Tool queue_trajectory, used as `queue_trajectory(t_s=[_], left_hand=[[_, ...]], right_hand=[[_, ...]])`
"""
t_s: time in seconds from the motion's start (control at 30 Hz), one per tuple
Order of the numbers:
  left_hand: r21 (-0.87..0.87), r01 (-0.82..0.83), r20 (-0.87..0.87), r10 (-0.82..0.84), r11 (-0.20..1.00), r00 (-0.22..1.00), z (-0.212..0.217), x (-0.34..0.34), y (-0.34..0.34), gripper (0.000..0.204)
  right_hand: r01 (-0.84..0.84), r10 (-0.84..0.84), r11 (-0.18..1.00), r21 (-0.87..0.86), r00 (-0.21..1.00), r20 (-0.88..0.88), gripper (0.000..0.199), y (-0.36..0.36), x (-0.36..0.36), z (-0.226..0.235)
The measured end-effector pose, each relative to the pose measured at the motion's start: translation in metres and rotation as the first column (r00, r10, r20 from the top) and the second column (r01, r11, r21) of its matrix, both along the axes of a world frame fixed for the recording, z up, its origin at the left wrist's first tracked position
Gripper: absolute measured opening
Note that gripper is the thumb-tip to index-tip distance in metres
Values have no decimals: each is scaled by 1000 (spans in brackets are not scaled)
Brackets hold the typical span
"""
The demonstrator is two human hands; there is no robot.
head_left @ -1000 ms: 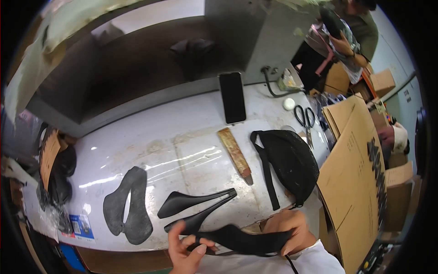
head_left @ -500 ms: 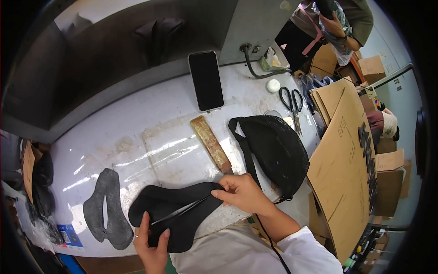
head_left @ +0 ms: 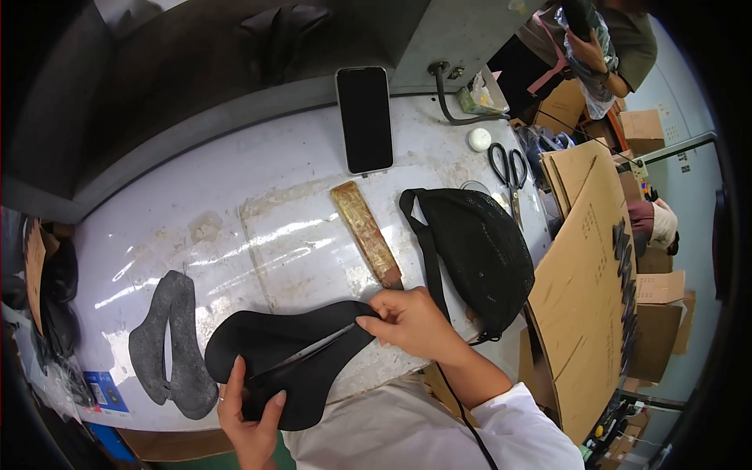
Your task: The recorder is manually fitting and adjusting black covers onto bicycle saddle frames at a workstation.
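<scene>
Farthest to the left of the left hand, a blue printed card (head_left: 106, 392) lay near the table's edge. Between this card and the left hand was a grey pad (head_left: 184, 345), flat on the white table (head_left: 157, 227), with a long narrow opening in its middle.

The left hand (head_left: 249, 432) was grasping the wide end of a black saddle-shaped piece (head_left: 270, 335), with the fingers and the thumb set apart on it. This piece was between the two hands, above the near part of the table, and a slit ran along it toward the right hand. The right hand (head_left: 411, 317) was pinching its narrow end between the thumb and the bent fingers.

Beyond the right hand, somewhat to its left, a phone (head_left: 366, 121) showed a dark screen. Nearer, just beyond the right hand's knuckles, was a tool with a worn, golden-brown handle (head_left: 364, 231). To the right of this hand lay a black mesh bag (head_left: 482, 262) with a strap, and past the bag were black-handled scissors (head_left: 509, 168). Farthest to the right stood a large cardboard sheet (head_left: 583, 290).
</scene>
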State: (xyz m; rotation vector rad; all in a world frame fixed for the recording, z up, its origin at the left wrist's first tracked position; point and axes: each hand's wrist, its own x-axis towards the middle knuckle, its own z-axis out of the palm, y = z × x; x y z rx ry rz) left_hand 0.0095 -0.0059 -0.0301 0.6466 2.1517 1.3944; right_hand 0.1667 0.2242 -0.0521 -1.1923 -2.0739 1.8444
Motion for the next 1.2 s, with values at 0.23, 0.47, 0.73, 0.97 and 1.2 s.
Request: queue_trajectory(t_s=[0.23,0.47,0.73,0.97,1.2], left_hand=[[-313,-119,-425,-27,942,905,-5,-5,4,84],[49,-253,64,250,966,966,-28,9,-12,80],[396,-604,780,95,691,619,-6,-6,-7,42],[561,-40,261,-130,827,957,32,-37,0,23],[374,731,-756,-270,571,596,101,-46,4,11]], right_hand=[[-85,69,939,334,996,61,19,-4,-10,1],[-150,137,963,224,988,70,27,1,-6,10],[-227,155,924,-309,958,-240,25,-8,1,-2],[-263,-374,417,-870,823,-428,75,-47,-44,40],[-332,311,943,13,868,-386,33,-29,-34,54]])
